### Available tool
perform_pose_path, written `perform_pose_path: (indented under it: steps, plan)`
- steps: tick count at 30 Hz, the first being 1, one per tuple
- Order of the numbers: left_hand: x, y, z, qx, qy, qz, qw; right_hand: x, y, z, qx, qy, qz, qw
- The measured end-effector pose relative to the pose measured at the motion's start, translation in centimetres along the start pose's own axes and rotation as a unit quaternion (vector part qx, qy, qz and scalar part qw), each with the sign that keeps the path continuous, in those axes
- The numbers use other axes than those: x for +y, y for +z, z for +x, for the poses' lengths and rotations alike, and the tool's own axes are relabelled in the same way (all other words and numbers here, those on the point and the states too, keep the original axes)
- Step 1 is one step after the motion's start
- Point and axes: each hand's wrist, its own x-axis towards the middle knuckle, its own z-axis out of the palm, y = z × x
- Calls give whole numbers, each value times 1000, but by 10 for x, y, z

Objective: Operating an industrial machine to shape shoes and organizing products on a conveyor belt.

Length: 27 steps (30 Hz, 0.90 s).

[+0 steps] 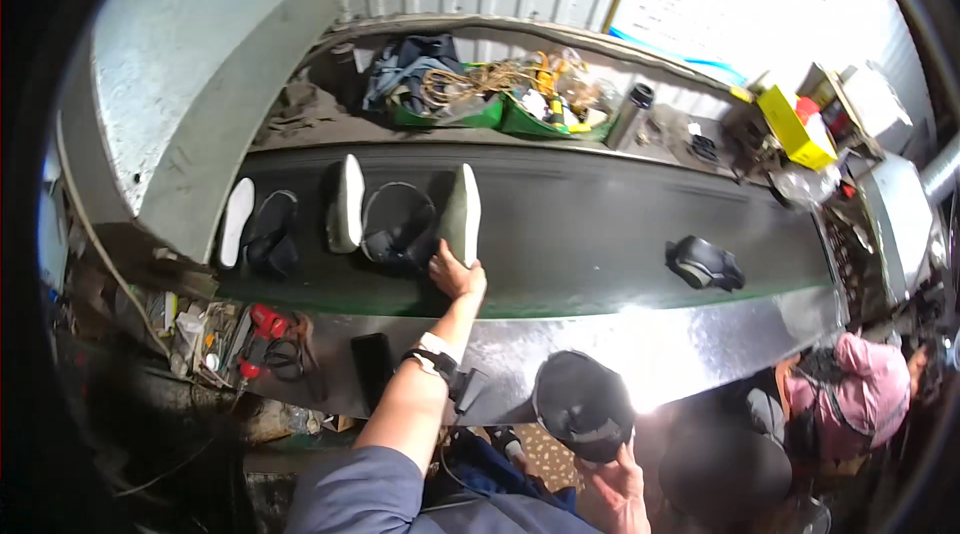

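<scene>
Grey-white sole piece (462, 214) on the dark belt (570, 224), left hand (459, 277) with fingers clamped round its near end, right hand (615, 484) gripping a black upper (582, 399): positioning, seemingly, calling for steady alignment

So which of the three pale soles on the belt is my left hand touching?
The rightmost sole: your left hand is at its near end, while the middle sole and leftmost sole lie untouched.
</scene>
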Motion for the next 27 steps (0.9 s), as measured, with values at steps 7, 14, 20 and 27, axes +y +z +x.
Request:
perform_pose_path:
  steps: [7,14,20,27]
  plan:
    - [5,-119,-45,-92,115,-43,988,-27,20,10,-56,-13,-48,997]
    - [-15,-233,-126,-210,648,-17,732,-57,-12,63,-87,45,72,993]
    - [-24,-201,-240,-239,666,25,706,-59,1,91,-9,46,79,996]
    - [33,-185,-162,-477,-322,-520,631,-58,23,53,-86,-46,-512,853]
